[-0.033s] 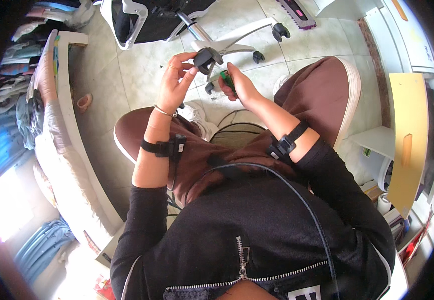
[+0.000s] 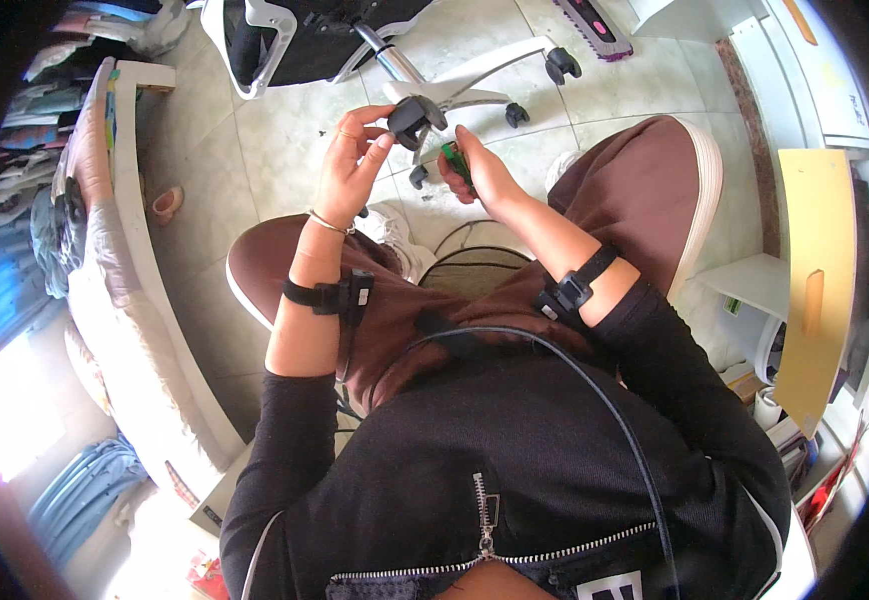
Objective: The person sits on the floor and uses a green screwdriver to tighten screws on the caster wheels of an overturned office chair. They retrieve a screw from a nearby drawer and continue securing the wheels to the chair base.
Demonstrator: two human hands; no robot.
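An office chair lies tipped over, its white star base (image 2: 475, 97) pointing toward me. My left hand (image 2: 352, 165) grips the nearest black caster (image 2: 416, 120) between its fingertips and thumb, other fingers curled beneath. Just to the right of that caster, my right hand (image 2: 480, 175) is closed around a small green-and-black handled tool (image 2: 457, 158). Its working end is too small to make out. The two hands are apart, both above the floor between my knees. Other casters, such as a black one (image 2: 562, 65) farther right, are on the base.
A chrome gas cylinder (image 2: 395, 60) joins the base to the black seat at the back. A purple-and-black object (image 2: 595, 28) lies on the tiles beyond. At left stands a bed (image 2: 135, 330); at right, a shelf unit (image 2: 755, 280). A black cable (image 2: 595, 390) crosses my torso.
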